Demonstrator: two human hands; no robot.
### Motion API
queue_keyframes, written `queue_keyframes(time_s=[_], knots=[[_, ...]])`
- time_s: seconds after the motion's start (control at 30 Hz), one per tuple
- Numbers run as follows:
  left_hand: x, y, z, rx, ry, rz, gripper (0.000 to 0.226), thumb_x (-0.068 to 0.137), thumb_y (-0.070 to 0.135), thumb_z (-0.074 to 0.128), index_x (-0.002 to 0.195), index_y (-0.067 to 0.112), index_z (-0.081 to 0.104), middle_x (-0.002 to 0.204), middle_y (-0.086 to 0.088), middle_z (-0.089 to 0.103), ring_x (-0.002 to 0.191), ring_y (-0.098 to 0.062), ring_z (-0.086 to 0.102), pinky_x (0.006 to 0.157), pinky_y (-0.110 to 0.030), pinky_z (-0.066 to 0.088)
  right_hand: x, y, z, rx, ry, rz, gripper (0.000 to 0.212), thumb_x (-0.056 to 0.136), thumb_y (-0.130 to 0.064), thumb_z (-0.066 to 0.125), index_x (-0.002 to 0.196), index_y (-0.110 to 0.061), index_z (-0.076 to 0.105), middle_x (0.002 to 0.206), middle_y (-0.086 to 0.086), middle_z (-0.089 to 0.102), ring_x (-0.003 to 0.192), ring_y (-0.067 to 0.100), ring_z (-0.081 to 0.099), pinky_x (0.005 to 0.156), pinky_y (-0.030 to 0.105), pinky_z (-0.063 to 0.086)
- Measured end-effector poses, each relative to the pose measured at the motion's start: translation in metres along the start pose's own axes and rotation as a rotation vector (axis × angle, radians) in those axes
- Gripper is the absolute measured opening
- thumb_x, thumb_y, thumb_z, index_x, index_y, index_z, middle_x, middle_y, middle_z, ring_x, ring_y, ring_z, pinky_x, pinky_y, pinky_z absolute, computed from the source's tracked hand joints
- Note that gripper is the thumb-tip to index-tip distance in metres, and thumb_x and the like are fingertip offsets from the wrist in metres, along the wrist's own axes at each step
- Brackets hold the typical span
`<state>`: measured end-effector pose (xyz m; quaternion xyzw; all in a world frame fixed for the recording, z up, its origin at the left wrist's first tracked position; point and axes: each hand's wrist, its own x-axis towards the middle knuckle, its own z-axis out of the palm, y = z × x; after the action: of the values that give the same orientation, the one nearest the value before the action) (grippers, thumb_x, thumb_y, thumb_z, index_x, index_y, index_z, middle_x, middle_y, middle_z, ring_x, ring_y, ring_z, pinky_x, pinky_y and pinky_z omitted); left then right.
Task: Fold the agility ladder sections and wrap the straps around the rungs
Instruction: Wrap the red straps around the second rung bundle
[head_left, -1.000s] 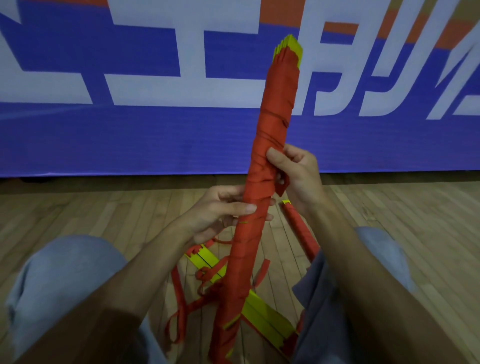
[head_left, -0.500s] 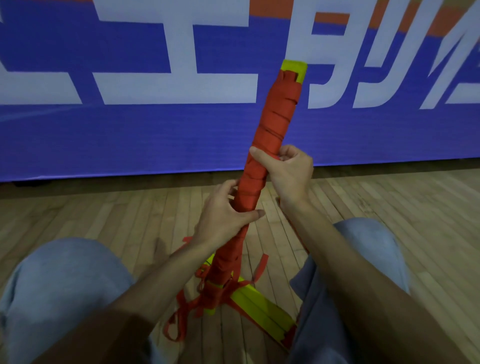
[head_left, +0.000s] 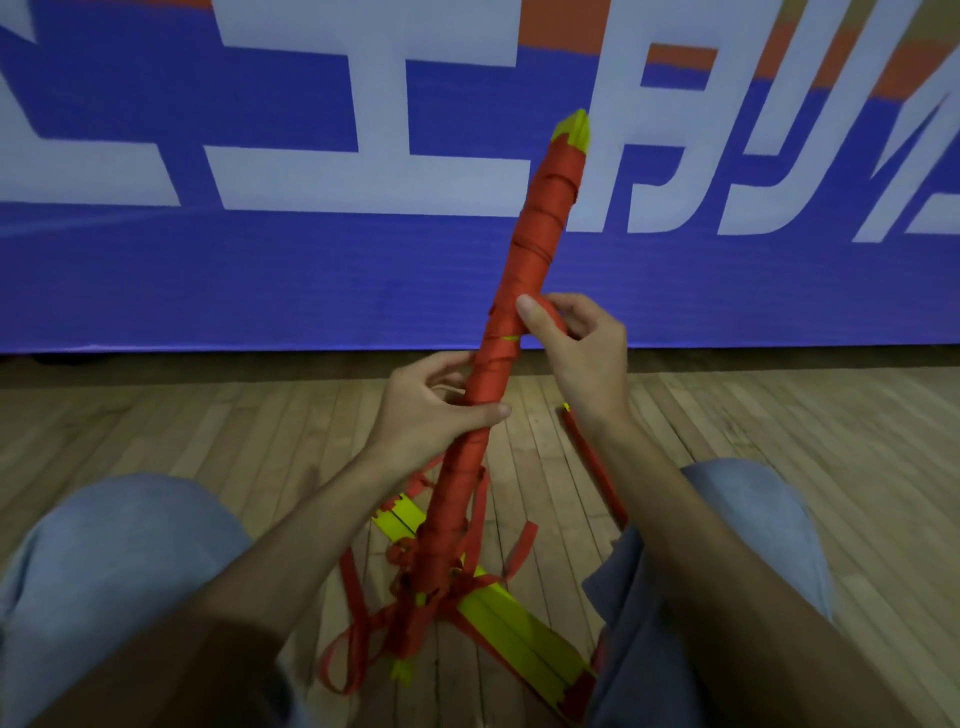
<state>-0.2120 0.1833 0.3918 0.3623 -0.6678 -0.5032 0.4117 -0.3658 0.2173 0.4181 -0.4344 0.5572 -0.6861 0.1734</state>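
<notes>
- Yellow rungs and loose red straps lie on the wooden floor between the knees.
- Left hand grips the tilted, strap-wrapped bundle.
- Right hand, higher up, pinches a strap loop against it.
- Blue banner behind.

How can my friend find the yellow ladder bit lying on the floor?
Start at the wooden plank floor below the blue banner. Between the person's blue-trousered knees lie the flat yellow plastic rungs. They are mostly bare and flat, while the red-strap-wrapped bundle over them stands tilted up.
</notes>
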Motion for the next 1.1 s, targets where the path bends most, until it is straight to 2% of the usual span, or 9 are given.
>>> queue_keyframes(time_s=[0.1,0.23,0.37,0.47,0.6,0.67,0.73,0.87,1.1], knots=[[-0.001,0.010,-0.006,-0.151,-0.113,-0.025,0.046,0.067,0.004,0.084,0.110,0.012,0.069,0.095,-0.010,0.073,0.089,-0.030,0.072,0.078,-0.049,0.059,0.000,-0.004,0.000,0.062,-0.049,0.009,0.021,0.088,-0.022,0.070,0.101,-0.005,0.070,0.087,0.005,0.071,0.062,-0.002,0.059,0.059,0.011,0.044],[-0.002,0.015,-0.011,-0.317,-0.296,-0.072,0.044,0.068,0.007,0.077,0.111,0.004,0.067,0.106,-0.022,0.068,0.088,-0.037,0.071,0.075,-0.049,0.059,0.004,0.001,0.000,0.190,-0.147,0.150,0.022,0.088,-0.029,0.069,0.092,-0.008,0.065,0.066,0.004,0.049,0.050,0.010,0.039,0.045,0.020,0.029],[-0.001,0.010,-0.014,-0.394,-0.426,-0.109,0.044,0.077,0.003,0.070,0.119,0.000,0.061,0.113,-0.023,0.068,0.094,-0.037,0.070,0.078,-0.046,0.059,0.003,-0.004,-0.005,0.369,-0.290,0.226,0.019,0.082,-0.029,0.071,0.079,-0.012,0.062,0.063,0.001,0.051,0.050,0.012,0.041,0.045,0.023,0.026],[0.002,0.003,-0.013,-0.455,-0.486,-0.143,0.043,0.082,0.002,0.064,0.124,0.000,0.057,0.117,-0.021,0.067,0.100,-0.037,0.069,0.084,-0.049,0.056,0.004,-0.001,-0.006,0.360,-0.240,0.216,0.020,0.079,-0.025,0.074,0.079,-0.009,0.061,0.060,0.001,0.047,0.051,0.011,0.039,0.046,0.022,0.029],[0.003,-0.003,-0.001,-0.381,-0.400,-0.153,0.032,0.085,0.013,0.065,0.118,0.012,0.065,0.112,-0.015,0.070,0.099,-0.033,0.069,0.079,-0.044,0.059,0.005,0.004,-0.003,0.276,-0.086,0.199,0.017,0.078,-0.014,0.079,0.077,-0.007,0.064,0.055,0.000,0.050,0.051,0.012,0.044,0.052,0.026,0.039],[0.001,-0.004,0.005,-0.303,-0.301,-0.144,0.026,0.090,0.014,0.062,0.115,0.018,0.066,0.104,-0.006,0.073,0.093,-0.023,0.071,0.069,-0.034,0.059,0.003,0.003,-0.001,0.258,-0.054,0.192,0.014,0.077,-0.012,0.080,0.076,-0.008,0.066,0.057,0.001,0.055,0.052,0.012,0.049,0.054,0.026,0.044],[0.002,-0.008,0.009,-0.237,-0.217,-0.117,0.024,0.093,0.014,0.061,0.115,0.022,0.065,0.102,-0.001,0.073,0.090,-0.015,0.071,0.068,-0.027,0.057,0.002,0.003,0.001,0.254,-0.019,0.191,0.013,0.076,-0.011,0.081,0.076,-0.008,0.068,0.058,0.001,0.058,0.051,0.009,0.051,0.053,0.023,0.046],[0.005,-0.021,0.012,-0.074,-0.118,-0.053,0.020,0.085,0.019,0.073,0.102,0.029,0.066,0.103,-0.003,0.072,0.096,-0.024,0.070,0.087,-0.046,0.056,0.002,0.006,0.004,0.182,0.002,0.191,0.015,0.076,-0.015,0.081,0.078,-0.007,0.069,0.059,0.002,0.062,0.051,0.009,0.056,0.054,0.023,0.049],[0.009,-0.032,0.005,-0.023,-0.004,-0.123,0.018,0.080,0.013,0.077,0.093,0.023,0.069,0.092,-0.007,0.073,0.086,-0.030,0.071,0.079,-0.054,0.057,0.003,0.016,0.008,-0.080,-0.079,0.156,0.025,0.087,-0.036,0.071,0.077,-0.013,0.070,0.062,0.003,0.069,0.058,0.017,0.067,0.060,0.033,0.058]])
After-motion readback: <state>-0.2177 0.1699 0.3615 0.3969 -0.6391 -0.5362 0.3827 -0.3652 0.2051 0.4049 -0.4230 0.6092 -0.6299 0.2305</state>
